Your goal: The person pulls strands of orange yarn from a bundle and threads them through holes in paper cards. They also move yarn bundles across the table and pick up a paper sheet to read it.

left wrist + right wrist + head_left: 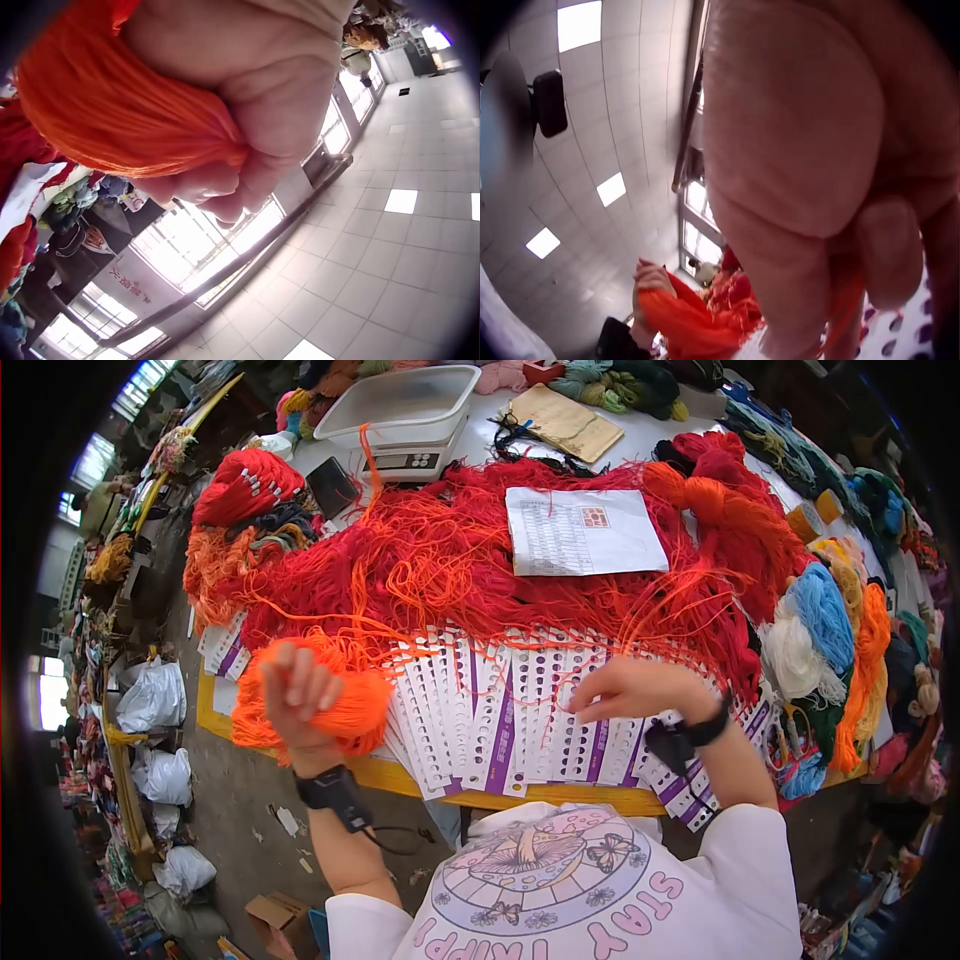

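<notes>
While the left hand [300, 695] grips the orange yarn bundle [345, 705], the right hand [630, 690] should pinch 1 strand cleanly over the punched cards [510, 730].

Orange yarn bundle [350, 705] fibrous, matt; punched cards [520, 730] smooth paper.

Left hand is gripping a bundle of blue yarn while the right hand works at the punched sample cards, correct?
Not quite: the yarn bundle gripped by the left hand is orange, not blue, as the head and left wrist views show. The right hand is indeed at the punched sample cards.
</notes>
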A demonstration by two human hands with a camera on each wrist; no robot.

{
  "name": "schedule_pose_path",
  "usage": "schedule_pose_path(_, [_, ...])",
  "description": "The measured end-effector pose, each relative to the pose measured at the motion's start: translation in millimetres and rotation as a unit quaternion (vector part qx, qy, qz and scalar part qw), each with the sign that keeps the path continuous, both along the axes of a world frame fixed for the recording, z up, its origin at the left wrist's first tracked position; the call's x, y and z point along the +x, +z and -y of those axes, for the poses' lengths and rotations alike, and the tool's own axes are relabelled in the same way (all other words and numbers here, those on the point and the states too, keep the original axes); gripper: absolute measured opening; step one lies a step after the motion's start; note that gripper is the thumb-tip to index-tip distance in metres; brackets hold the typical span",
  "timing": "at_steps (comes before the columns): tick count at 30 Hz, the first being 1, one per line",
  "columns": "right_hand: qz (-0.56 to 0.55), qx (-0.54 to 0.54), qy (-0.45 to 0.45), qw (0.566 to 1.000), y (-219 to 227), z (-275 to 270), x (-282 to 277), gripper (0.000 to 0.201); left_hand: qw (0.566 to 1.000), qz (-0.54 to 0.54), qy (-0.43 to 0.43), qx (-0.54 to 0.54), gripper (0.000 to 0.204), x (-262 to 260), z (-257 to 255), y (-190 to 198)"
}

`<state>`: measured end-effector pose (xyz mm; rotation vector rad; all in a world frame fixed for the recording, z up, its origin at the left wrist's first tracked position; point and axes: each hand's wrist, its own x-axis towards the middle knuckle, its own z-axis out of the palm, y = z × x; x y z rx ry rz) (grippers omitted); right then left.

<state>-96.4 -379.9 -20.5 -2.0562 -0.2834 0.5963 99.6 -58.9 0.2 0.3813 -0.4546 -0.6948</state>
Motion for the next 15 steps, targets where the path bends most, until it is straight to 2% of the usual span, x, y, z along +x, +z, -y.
schedule_pose_path(2, [0.112,0.004,-0.04,0.993,-48.7,2.0,23.9,0.019,0.999,-0.037,0.011,0.03,0.023,-12.6,8.4,-9.1])
schedule_pose_path(3, [0.094,-0.03,-0.201,0.975,-42.9,11.9,34.9,0.018,0.998,-0.032,0.013,0.043,0.023,-15.3,7.8,-12.1])
schedule_pose_path(4, [0.075,-0.064,-0.355,0.93,-36.8,23.4,44.6,0.017,0.998,-0.027,0.016,0.055,0.024,-17.2,6.4,-14.6])
schedule_pose_path(5, [0.196,-0.189,-0.428,0.862,-39.0,35.7,49.4,0.017,0.997,-0.022,0.02,0.067,0.024,-17.9,5.0,-16.7])
schedule_pose_path(6, [0.31,-0.304,-0.484,0.76,-31.2,36.9,54.4,0.017,0.997,-0.027,0.027,0.073,0.024,-19.2,3.6,-20.0])
schedule_pose_path(7, [0.326,-0.244,-0.531,0.743,-24.8,32.1,54.0,0.019,0.996,-0.033,0.033,0.08,0.025,-20.5,2.3,-23.3])
schedule_pose_path(8, [0.317,-0.215,-0.514,0.767,-21.9,18.1,55.8,0.017,0.995,-0.037,0.039,0.086,0.025,-20.3,1.6,-25.0])
schedule_pose_path(9, [0.269,-0.129,-0.476,0.827,-13.9,-6.1,56.8,0.016,0.995,-0.041,0.042,0.079,0.026,-20.1,1.0,-25.4])
schedule_pose_path(10, [0.13,-0.02,-0.41,0.902,-12.7,-29.9,57.9,0.016,0.995,-0.046,0.046,0.072,0.026,-19.7,0.7,-26.3])
schedule_pose_path(11, [0.082,0.073,-0.255,0.961,-19.6,-50.0,60.0,0.016,0.995,-0.052,0.048,0.065,0.026,-19.6,-0.1,-27.2])
schedule_pose_path(12, [-0.107,0.116,-0.128,0.979,-12.9,-71.3,61.9,0.016,0.996,-0.044,0.047,0.063,0.026,-19.1,-1.3,-26.4])
schedule_pose_path(13, [-0.009,0.086,-0.061,0.994,-28.1,-82.4,66.8,0.017,0.997,-0.034,0.047,0.059,0.026,-17.3,-2.5,-23.3])
schedule_pose_path(14, [0.119,0.019,-0.189,0.975,-51.1,-76.6,77.1,0.018,0.997,-0.022,0.048,0.054,0.026,-15.7,-4.7,-20.0])
schedule_pose_path(15, [0.241,-0.046,-0.31,0.919,-76.7,-65.8,93.1,0.019,0.997,-0.018,0.058,0.057,0.025,-16.0,-10.0,-17.2])
